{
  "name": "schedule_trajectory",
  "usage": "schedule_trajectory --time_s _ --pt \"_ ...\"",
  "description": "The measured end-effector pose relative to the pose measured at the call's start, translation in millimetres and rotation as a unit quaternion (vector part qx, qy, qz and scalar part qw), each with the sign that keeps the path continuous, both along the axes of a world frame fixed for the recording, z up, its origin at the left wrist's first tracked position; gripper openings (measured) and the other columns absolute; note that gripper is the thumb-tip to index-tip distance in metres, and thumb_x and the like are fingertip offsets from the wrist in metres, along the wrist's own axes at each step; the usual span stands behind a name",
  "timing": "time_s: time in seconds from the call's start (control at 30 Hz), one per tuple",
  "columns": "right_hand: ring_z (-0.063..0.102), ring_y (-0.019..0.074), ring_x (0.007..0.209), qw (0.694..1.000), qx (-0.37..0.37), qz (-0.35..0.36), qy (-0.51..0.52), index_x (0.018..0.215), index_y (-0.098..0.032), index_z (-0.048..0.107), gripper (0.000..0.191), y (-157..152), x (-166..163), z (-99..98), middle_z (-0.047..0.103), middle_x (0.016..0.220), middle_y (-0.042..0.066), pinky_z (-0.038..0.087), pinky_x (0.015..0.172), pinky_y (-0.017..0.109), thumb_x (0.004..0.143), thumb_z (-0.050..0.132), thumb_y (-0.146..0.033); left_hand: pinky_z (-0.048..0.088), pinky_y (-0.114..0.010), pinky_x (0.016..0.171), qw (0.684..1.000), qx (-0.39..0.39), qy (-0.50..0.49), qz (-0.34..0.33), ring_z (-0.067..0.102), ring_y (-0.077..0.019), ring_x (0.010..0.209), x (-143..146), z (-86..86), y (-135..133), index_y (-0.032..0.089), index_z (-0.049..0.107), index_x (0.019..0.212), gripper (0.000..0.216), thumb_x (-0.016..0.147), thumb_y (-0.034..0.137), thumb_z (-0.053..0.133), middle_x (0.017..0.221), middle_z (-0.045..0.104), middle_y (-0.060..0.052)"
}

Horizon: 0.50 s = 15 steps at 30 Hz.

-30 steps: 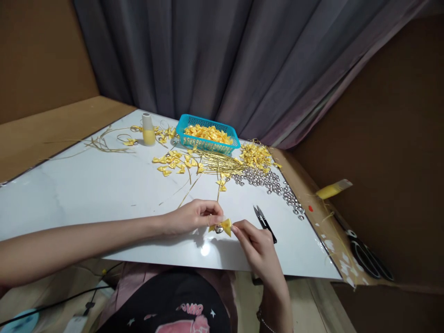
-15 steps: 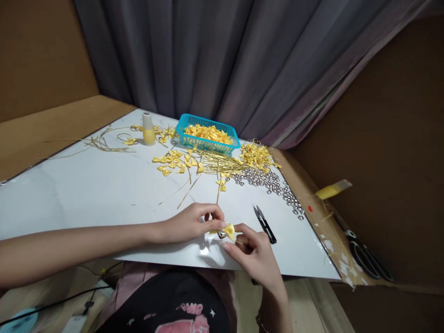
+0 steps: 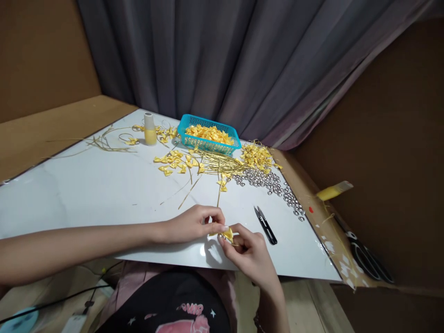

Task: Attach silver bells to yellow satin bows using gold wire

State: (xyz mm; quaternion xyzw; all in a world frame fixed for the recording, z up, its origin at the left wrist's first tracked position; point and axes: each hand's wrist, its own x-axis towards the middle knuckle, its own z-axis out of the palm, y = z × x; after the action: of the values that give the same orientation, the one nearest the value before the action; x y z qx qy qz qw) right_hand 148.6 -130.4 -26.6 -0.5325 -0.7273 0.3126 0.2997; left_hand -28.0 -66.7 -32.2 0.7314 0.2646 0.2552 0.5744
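A small yellow ribbon bow (image 3: pixel 228 234) is held between my two hands, just above the near edge of the white tabletop. My left hand (image 3: pixel 204 222) pinches the bow from the left with thumb and fingers. From the right, the thumb and index finger of my right hand (image 3: pixel 250 249) close on the bow and on a silver bell (image 3: pixel 222 237) at its front. The bell is partly covered by my right thumb. Black thread snips (image 3: pixel 265 225) lie on the table to the right of my right hand.
A blue basket (image 3: pixel 180 128) of yellow bows stands at the back, near a yellow-and-white bottle (image 3: pixel 150 129). Gold cords (image 3: pixel 224 163), loose bows (image 3: pixel 173 159) and many silver bells (image 3: pixel 263 179) lie across the middle. Black scissors (image 3: pixel 367 256) rest at the right edge.
My right thumb and index finger have moved left and closed onto the bow and bell, which showed more fully before. My left hand keeps its pinch almost unmoved.
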Motion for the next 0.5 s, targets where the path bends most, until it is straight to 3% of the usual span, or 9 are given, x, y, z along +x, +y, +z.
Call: schedule_trajectory --time_s 0.3,0.4,0.5 --pt "0.020 0.0071 0.043 1.000 0.009 -0.017 0.008 0.077 -0.016 0.057 0.016 3 2 -2.6 0.021 0.047 -0.010 0.019 0.043 0.021 0.084 0.054 -0.030 0.039 -0.025 0.068 0.998 -0.057 0.009 0.018 0.050 -0.0139 0.073 1 -2.3 5 0.015 0.059 0.082 0.024 0.086 0.038 0.051 0.077 0.058 0.000" --pt "0.021 0.0071 0.042 0.998 0.031 -0.048 0.006 0.077 -0.016 0.056 0.018 4 5 -4.6 0.021 0.047 -0.010 0.020 0.042 0.020 0.085 0.052 -0.032 0.041 -0.029 0.077 0.996 -0.037 0.007 0.083 0.054 -0.0175 0.083 1 -3.3 6 0.016 0.061 0.088 0.027 0.086 0.041 0.053 0.088 0.064 -0.003" --pt "0.024 0.0071 0.040 0.988 0.105 -0.108 -0.040 0.079 -0.017 0.057 0.019 6 4 -10.5 0.023 0.046 -0.010 0.024 0.042 0.019 0.087 0.052 -0.032 0.040 -0.036 0.090 0.989 -0.041 0.019 0.142 0.057 -0.0220 0.098 1 -4.9 4 0.015 0.065 0.097 0.030 0.087 0.040 0.053 0.103 0.067 -0.008"
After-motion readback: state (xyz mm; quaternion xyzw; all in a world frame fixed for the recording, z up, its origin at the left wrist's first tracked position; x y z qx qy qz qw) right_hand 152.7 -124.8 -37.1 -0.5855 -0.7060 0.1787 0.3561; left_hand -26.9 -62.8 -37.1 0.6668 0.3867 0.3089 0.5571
